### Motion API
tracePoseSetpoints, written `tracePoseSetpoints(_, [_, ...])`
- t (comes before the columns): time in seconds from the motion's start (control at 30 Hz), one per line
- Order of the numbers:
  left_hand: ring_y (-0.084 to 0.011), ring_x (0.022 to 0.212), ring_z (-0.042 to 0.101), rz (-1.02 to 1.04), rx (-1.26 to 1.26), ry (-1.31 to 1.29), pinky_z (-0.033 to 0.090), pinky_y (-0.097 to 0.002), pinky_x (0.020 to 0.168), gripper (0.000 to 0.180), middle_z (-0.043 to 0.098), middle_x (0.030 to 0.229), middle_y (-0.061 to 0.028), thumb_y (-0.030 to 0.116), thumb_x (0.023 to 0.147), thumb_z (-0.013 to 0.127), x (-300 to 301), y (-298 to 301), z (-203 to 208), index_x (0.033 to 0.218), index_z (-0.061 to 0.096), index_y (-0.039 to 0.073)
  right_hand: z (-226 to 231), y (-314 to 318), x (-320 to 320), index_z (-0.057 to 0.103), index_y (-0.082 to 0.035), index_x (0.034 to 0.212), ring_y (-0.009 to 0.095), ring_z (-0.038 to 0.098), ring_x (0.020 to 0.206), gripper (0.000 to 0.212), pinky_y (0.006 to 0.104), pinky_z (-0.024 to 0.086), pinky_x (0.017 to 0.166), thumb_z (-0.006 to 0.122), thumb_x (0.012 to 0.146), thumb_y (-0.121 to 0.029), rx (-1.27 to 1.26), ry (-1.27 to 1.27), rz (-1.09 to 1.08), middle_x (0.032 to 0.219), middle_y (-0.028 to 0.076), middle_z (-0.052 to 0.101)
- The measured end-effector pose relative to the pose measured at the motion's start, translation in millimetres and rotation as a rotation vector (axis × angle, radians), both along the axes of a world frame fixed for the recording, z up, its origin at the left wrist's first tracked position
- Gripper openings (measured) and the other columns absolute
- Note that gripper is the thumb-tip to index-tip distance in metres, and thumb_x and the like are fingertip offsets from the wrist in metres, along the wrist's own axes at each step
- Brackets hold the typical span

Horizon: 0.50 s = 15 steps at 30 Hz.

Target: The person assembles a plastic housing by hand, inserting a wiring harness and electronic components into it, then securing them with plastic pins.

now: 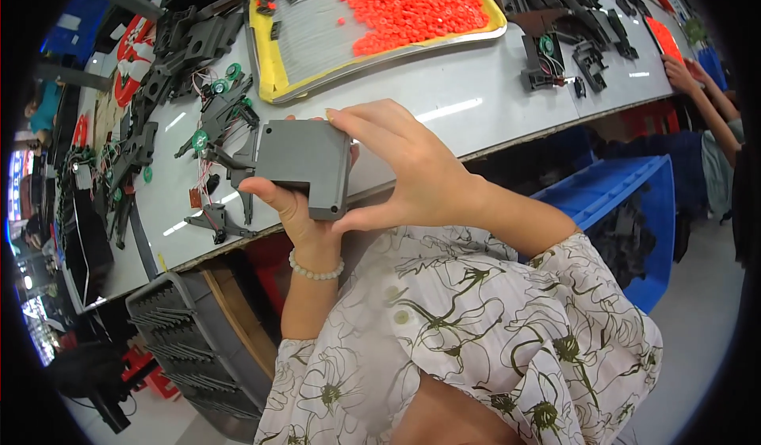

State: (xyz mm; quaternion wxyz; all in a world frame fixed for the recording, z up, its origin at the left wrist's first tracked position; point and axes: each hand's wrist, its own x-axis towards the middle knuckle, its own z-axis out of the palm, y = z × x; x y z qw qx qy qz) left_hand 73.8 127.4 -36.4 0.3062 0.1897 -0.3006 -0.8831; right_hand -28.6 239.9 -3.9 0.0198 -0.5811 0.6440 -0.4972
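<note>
Between my two hands is a dark grey L-shaped plastic housing (305, 156), its flat face turned up toward me, with small holes near its corners. My left hand (289, 211), a beaded bracelet at its wrist, grips the housing from below and the left, the thumb lying by the notch. On the other side my right hand (404, 168) pinches the right edge, fingers at the top corner and thumb at the bottom corner. The housing is held above the table's near edge. Left of it, dark plastic parts with green round pieces and thin wires (210, 140) lie on the table.
A yellow-rimmed tray (380, 61) of small orange-red pieces sits on the white table (468, 112). More dark parts (547, 57) lie at the right. Below are a blue bin (662, 231) and a grey crate (170, 318). Another person's hands (686, 72) hold something orange at far right.
</note>
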Motion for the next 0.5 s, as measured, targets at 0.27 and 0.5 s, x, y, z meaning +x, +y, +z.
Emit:
tracePoseSetpoints(0.27, [-0.024, 0.102, 0.055, -0.009, -0.042, -0.1, 0.052, -0.0445, 0.081, 0.087, 0.053, 0.114, -0.0089, 0.077, 0.065, 0.048, 1.4, -1.2, 0.8, 0.12, 0.045, 0.009, 0.1, 0.1, 1.4, 0.048, 0.009, 0.115, 0.031, 0.047, 0.1, 0.083, 0.0374, 0.041, 0.088, 0.079, 0.055, -0.04, 0.0, -0.072, -0.037, 0.106, 0.017, 0.052])
tracePoseSetpoints(0.5, [-0.0242, 0.108, 0.051, 0.022, -0.037, -0.167, 0.045, -0.0444, 0.089, 0.086, 0.051, 0.117, -0.0092, 0.077, 0.068, 0.046, 1.2, 4.3, 7.0, 0.119, 0.046, 0.009, 2.1, -0.6, 5.0, 0.049, 0.008, 0.112, 0.03, 0.048, 0.098, 0.079, 0.0366, 0.042, 0.087, 0.079, 0.054, -0.037, 0.033, -0.034, -0.054, 0.103, 0.016, 0.052])
